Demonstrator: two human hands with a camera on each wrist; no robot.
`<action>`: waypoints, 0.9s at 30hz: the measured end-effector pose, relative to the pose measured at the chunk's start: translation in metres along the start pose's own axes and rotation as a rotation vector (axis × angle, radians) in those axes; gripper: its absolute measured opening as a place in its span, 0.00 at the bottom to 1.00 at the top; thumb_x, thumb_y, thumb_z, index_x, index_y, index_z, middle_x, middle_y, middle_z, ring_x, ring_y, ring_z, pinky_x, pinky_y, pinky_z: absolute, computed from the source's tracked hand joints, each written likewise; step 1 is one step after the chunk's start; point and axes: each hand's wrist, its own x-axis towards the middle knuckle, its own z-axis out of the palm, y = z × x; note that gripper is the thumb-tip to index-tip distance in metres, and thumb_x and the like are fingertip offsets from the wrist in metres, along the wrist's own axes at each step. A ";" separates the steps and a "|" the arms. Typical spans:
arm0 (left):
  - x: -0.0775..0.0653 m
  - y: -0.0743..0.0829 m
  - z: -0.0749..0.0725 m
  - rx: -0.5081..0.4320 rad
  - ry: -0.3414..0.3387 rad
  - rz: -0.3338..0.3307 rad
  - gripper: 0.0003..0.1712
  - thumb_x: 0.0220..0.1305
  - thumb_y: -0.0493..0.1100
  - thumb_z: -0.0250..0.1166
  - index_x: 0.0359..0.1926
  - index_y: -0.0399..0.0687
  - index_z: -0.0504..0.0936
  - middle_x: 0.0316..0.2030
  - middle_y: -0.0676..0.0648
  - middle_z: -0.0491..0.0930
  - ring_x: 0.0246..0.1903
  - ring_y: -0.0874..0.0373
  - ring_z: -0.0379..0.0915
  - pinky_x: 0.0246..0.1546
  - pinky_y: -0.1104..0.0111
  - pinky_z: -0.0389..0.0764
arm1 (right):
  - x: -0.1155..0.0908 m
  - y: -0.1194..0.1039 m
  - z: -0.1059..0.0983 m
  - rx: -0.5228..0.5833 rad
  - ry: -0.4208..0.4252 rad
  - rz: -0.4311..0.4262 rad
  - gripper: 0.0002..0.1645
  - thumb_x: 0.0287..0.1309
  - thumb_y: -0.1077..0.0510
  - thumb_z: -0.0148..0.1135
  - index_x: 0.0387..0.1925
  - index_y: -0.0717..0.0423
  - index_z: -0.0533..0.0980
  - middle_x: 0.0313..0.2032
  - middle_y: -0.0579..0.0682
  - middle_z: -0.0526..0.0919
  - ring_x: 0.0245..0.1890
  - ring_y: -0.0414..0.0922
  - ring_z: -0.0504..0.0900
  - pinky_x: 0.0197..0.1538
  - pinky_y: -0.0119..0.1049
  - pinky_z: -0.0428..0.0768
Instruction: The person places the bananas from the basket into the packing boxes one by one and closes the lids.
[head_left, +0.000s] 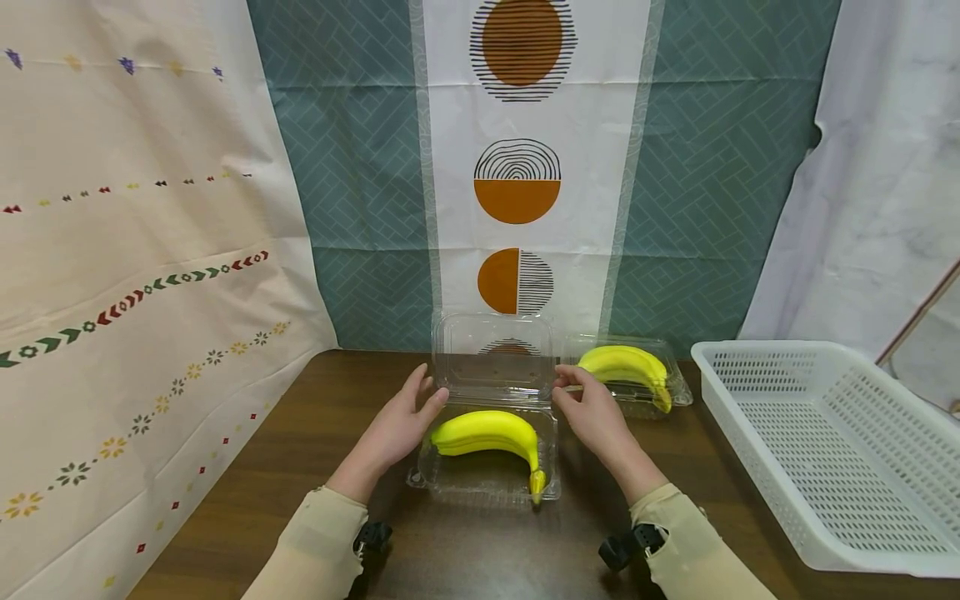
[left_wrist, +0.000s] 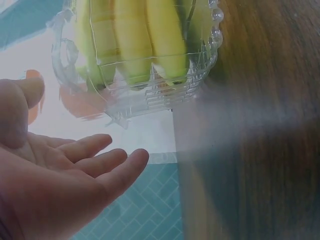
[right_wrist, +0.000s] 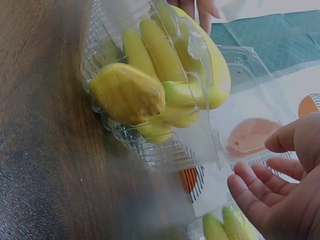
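A clear plastic clamshell box [head_left: 442,483] lies in front of me with its lid [head_left: 491,358] raised at the back. Inside its base is a bunch of yellow bananas [head_left: 487,425], the stem end leaning over the front right corner. My left hand [head_left: 393,429] is at the left side of the hinge, fingers relaxed and thumb apart. On the opposite side, my right hand [head_left: 596,417] has its fingertips by the lid's lower right edge. Both wrist views show loosely bent fingers with nothing between them, beside the box [left_wrist: 135,100].
Behind my right hand sits a second clear box [head_left: 678,383] with another bunch of bananas [head_left: 626,367]. A white perforated basket [head_left: 817,550] stands at the right on the dark wooden table [head_left: 285,467]. Patterned cloths [head_left: 360,208] hang behind and at the left.
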 end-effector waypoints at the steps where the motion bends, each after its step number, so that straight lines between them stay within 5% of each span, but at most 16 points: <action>1: 0.000 0.000 0.000 -0.002 -0.002 -0.001 0.52 0.84 0.64 0.59 0.91 0.50 0.44 0.85 0.39 0.60 0.83 0.35 0.56 0.78 0.33 0.58 | 0.000 0.000 0.000 0.001 0.000 0.001 0.30 0.81 0.57 0.61 0.78 0.59 0.72 0.64 0.59 0.83 0.63 0.61 0.82 0.64 0.58 0.83; 14: 0.001 0.001 -0.001 -0.019 -0.020 0.021 0.58 0.79 0.75 0.55 0.91 0.51 0.43 0.86 0.42 0.57 0.84 0.36 0.53 0.79 0.33 0.55 | -0.003 -0.003 -0.002 0.028 -0.001 -0.010 0.29 0.82 0.58 0.61 0.78 0.59 0.72 0.66 0.61 0.80 0.68 0.63 0.79 0.67 0.61 0.81; 27: -0.003 0.004 -0.001 -0.048 -0.010 0.054 0.53 0.82 0.77 0.43 0.91 0.50 0.48 0.86 0.38 0.55 0.83 0.35 0.55 0.80 0.35 0.54 | -0.002 -0.001 -0.003 0.039 -0.005 -0.027 0.27 0.82 0.58 0.61 0.76 0.60 0.73 0.66 0.61 0.79 0.68 0.63 0.80 0.67 0.61 0.81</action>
